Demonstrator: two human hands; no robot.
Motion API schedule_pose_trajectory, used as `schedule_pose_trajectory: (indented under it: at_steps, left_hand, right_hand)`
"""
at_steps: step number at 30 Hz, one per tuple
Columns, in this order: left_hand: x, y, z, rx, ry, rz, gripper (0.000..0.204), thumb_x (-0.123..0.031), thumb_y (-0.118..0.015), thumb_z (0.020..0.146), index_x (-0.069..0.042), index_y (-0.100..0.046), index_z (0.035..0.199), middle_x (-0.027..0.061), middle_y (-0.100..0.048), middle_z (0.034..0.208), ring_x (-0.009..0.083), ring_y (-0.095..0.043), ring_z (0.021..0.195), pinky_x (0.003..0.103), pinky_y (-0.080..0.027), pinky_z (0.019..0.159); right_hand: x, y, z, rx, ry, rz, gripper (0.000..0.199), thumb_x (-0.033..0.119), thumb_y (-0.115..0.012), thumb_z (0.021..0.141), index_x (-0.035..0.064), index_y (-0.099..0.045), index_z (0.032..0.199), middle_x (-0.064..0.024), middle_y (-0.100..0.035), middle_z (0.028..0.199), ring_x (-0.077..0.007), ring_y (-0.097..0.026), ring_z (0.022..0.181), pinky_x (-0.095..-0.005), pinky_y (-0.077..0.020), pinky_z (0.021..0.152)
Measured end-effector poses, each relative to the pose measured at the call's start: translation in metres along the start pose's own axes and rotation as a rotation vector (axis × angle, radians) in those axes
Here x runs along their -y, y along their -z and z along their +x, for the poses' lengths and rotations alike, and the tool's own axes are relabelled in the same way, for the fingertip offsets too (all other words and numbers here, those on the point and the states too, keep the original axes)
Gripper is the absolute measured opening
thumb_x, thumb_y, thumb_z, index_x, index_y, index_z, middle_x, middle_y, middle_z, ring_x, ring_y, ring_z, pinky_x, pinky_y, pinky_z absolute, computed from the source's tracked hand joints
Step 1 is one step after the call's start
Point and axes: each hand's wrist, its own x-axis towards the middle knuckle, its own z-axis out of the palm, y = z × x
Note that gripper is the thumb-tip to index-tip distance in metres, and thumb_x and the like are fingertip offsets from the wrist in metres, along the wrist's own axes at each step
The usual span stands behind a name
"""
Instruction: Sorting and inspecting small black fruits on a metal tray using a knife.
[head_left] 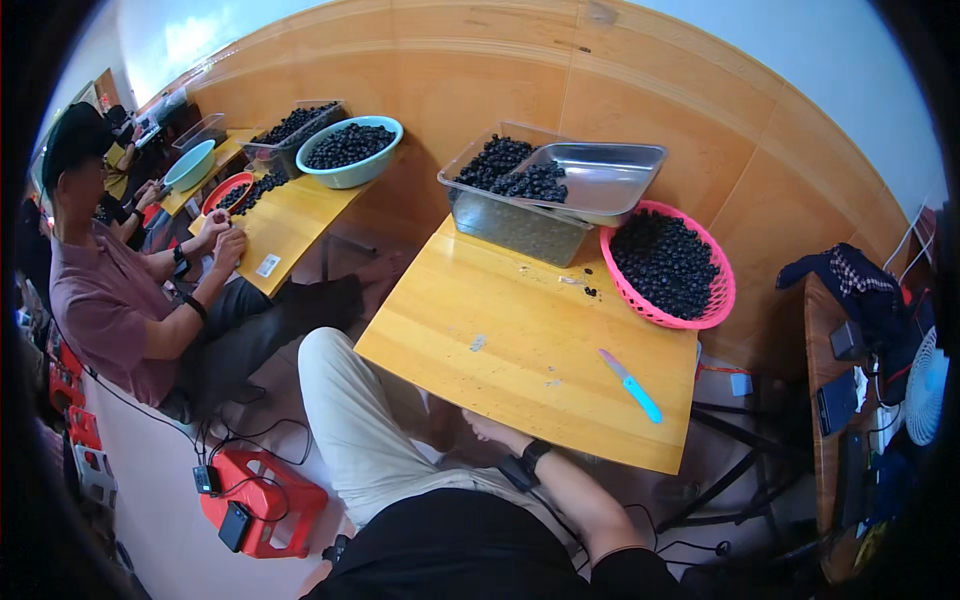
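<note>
My right hand [487, 428] is low, by my lap, partly under the near edge of the wooden table [450, 330]; its fingers are mostly hidden. Of my left hand [347, 525] only a sliver shows beside my leg, past a black wrist strap, so its fingers cannot be made out. On the tabletop lies a knife [632, 386] with a light blue handle, apart from both hands. Small dark round pieces, like nuts or water chestnuts, fill a pink basket [728, 290] and partly fill a clear plastic bin [520, 225]. A metal tray [610, 175] rests tilted on that bin.
To the left, a co-worker [115, 290] handles something small at another table [290, 225] with a teal basin [350, 178] and a red plate [228, 190]. A red stool [275, 500] with cables stands by my left leg. A side table [822, 400] and fan [925, 385] are at right.
</note>
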Motion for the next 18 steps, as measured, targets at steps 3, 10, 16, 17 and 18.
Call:
schedule_pose_trajectory:
  at_steps: [3, 10, 16, 17, 18]
  left_hand:
    - [-0.002, 0.001, 0.007, 0.003, 0.002, 0.000, 0.023, -0.007, -0.060, 0.098, 0.007, -0.065, 0.117, 0.0102, -0.072, 0.104, 0.0182, -0.070, 0.087, 0.033, -0.058, 0.079]
    - [-0.029, -0.005, 0.045, 0.092, -0.143, -0.131, 0.022, -0.008, -0.063, 0.097, 0.005, -0.066, 0.114, 0.0083, -0.072, 0.102, 0.0162, -0.069, 0.085, 0.032, -0.057, 0.077]
    - [-0.080, -0.024, 0.072, 0.152, -0.272, -0.261, 0.018, -0.009, -0.067, 0.096, 0.001, -0.068, 0.111, 0.0036, -0.072, 0.100, 0.0111, -0.065, 0.083, 0.026, -0.053, 0.077]
    - [-0.087, -0.029, 0.071, 0.148, -0.312, -0.228, 0.017, -0.009, -0.065, 0.098, 0.001, -0.068, 0.111, 0.0031, -0.072, 0.100, 0.0101, -0.064, 0.084, 0.025, -0.052, 0.078]
    - [-0.089, -0.031, 0.072, 0.150, -0.316, -0.240, 0.017, -0.009, -0.065, 0.098, 0.001, -0.068, 0.111, 0.0031, -0.072, 0.100, 0.0101, -0.064, 0.084, 0.025, -0.052, 0.078]
  right_hand:
    - [0.023, -0.005, -0.022, 0.070, 0.142, -0.115, 0.035, 0.035, -0.053, 0.105, 0.0039, -0.061, 0.092, -0.0014, -0.058, 0.075, -0.0124, -0.057, 0.058, -0.0314, -0.0491, 0.056]
    - [0.125, 0.004, -0.091, 0.328, 0.553, -0.219, 0.033, 0.029, -0.053, 0.105, -0.0013, -0.065, 0.108, -0.0084, -0.067, 0.089, -0.0171, -0.064, 0.077, -0.0347, -0.0513, 0.068]
    - [0.203, 0.025, -0.133, 0.337, 0.310, -0.169, 0.033, 0.032, -0.055, 0.106, 0.0012, -0.066, 0.109, -0.0069, -0.067, 0.088, -0.0160, -0.062, 0.078, -0.0323, -0.0510, 0.073]
    - [0.199, 0.029, -0.129, 0.251, 0.389, -0.167, 0.032, 0.031, -0.055, 0.105, 0.0005, -0.066, 0.107, -0.0106, -0.067, 0.087, -0.0200, -0.062, 0.077, -0.0349, -0.0507, 0.073]
    - [0.199, 0.034, -0.126, 0.171, 0.473, -0.168, 0.031, 0.030, -0.056, 0.104, -0.0003, -0.065, 0.104, -0.0142, -0.067, 0.086, -0.0240, -0.063, 0.076, -0.0374, -0.0504, 0.072]
